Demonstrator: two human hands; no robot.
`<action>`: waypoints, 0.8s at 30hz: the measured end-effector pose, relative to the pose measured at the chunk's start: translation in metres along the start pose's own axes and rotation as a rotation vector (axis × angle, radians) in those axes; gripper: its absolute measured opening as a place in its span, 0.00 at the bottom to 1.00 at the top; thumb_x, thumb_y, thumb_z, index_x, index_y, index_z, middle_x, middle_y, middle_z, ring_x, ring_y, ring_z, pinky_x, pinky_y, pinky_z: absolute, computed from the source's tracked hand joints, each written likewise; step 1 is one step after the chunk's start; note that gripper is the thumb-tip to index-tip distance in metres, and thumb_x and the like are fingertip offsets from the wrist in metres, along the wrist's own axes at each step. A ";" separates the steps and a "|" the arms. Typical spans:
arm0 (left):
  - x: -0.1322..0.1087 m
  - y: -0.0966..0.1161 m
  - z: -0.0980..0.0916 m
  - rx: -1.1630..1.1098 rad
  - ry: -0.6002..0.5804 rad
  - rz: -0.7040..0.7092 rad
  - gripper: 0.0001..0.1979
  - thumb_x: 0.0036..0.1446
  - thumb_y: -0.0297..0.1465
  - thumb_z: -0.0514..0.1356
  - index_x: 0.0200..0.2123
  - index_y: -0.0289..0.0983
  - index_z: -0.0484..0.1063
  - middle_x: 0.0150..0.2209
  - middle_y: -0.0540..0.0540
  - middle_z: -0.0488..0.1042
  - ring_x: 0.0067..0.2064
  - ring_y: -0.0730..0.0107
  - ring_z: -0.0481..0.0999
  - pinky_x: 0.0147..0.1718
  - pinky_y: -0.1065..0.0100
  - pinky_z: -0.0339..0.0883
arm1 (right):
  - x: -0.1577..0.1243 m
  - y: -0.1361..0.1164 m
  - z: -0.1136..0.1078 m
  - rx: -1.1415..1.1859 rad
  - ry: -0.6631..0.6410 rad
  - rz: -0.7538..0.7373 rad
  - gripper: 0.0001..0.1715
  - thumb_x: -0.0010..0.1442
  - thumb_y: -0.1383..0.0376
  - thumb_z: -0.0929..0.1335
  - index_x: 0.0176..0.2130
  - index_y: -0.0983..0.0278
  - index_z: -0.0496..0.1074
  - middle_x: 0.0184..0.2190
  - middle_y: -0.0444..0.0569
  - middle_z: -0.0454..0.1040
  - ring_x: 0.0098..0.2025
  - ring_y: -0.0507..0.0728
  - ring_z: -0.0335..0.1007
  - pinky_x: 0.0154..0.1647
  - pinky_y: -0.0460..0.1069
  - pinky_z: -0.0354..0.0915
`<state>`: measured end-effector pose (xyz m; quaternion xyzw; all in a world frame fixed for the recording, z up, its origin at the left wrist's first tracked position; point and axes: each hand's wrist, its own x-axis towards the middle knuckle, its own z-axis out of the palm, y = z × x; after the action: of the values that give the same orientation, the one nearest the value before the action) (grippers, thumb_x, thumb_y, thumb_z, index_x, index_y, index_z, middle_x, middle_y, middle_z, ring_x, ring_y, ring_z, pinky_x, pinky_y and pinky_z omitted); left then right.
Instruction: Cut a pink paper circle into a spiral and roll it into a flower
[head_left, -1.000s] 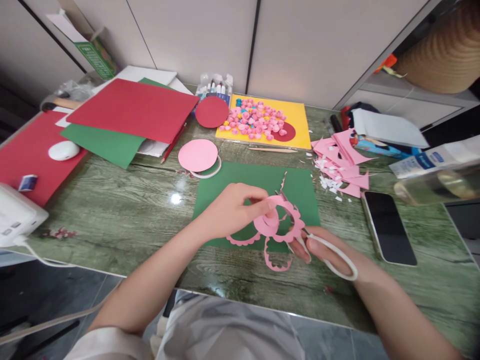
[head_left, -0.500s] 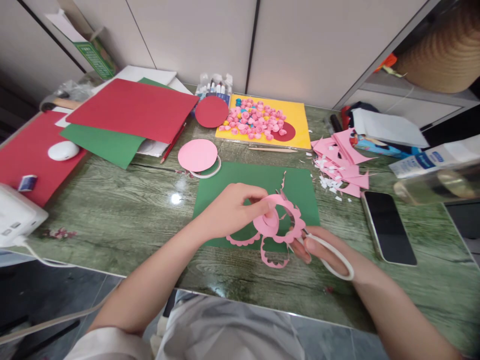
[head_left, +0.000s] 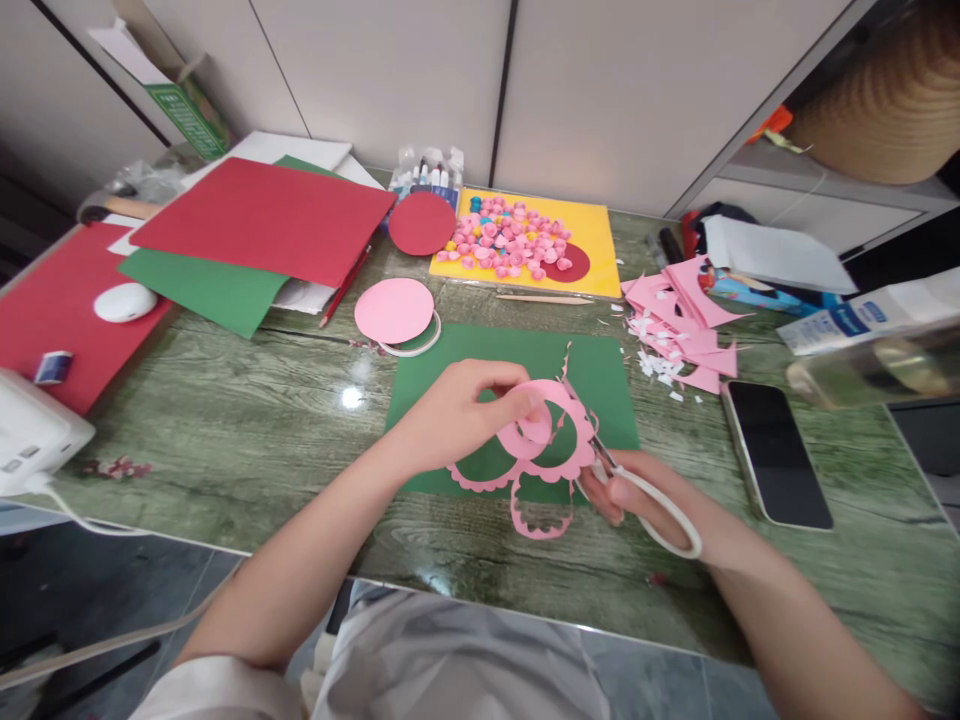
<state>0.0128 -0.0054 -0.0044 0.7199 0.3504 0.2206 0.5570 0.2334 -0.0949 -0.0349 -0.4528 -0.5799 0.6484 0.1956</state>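
My left hand (head_left: 480, 412) pinches a curled strip of pink paper (head_left: 577, 458) between thumb and fingers. The strip loops into rings, with scalloped edges along part of it and a small coil near my thumb. In my right hand (head_left: 630, 488) are white-handled scissors (head_left: 664, 510), fingers through the loops, their blades lying at the right edge of the pink ring. Whether the blades are parted is hard to see. Beneath both hands lies a green sheet (head_left: 487, 350) on the table. Thin pink trimmings hang near the blade tips.
Pink and white paper scraps (head_left: 686, 330) lie to the right, beside a phone (head_left: 778, 455). Behind sits a yellow sheet (head_left: 600, 225) bearing several small pink rolls (head_left: 510, 235). A pink disc (head_left: 394, 310) rests on a white ring-shaped object. Red sheets (head_left: 262, 215) are stacked at left.
The pink ring has tilted and shifted slightly left in my left hand. More of the scissor blades now shows, pointing up along the ring's right outer edge.
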 end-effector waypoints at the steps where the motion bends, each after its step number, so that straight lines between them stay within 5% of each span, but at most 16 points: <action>1: 0.000 0.000 0.000 0.000 0.002 0.000 0.14 0.57 0.33 0.51 0.23 0.34 0.67 0.24 0.52 0.68 0.29 0.77 0.64 0.29 0.74 0.55 | 0.000 0.000 0.000 -0.008 0.000 -0.002 0.30 0.58 0.41 0.57 0.23 0.63 0.55 0.21 0.40 0.53 0.24 0.50 0.48 0.27 0.48 0.48; 10: 0.000 0.001 0.000 -0.006 0.052 -0.025 0.13 0.56 0.33 0.52 0.21 0.34 0.61 0.22 0.53 0.58 0.27 0.77 0.58 0.26 0.73 0.51 | 0.000 0.010 -0.003 0.002 -0.011 0.003 0.30 0.56 0.40 0.58 0.24 0.63 0.55 0.21 0.40 0.52 0.24 0.50 0.45 0.25 0.47 0.44; 24: -0.001 0.003 -0.005 -0.025 0.111 -0.023 0.13 0.54 0.33 0.54 0.20 0.34 0.62 0.21 0.54 0.60 0.25 0.78 0.58 0.25 0.74 0.51 | -0.003 0.002 -0.004 -0.031 -0.015 0.077 0.30 0.54 0.40 0.60 0.25 0.63 0.53 0.23 0.40 0.47 0.25 0.50 0.40 0.24 0.46 0.41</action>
<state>0.0095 -0.0037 0.0000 0.6955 0.3862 0.2580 0.5482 0.2384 -0.0959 -0.0349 -0.4728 -0.5737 0.6497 0.1588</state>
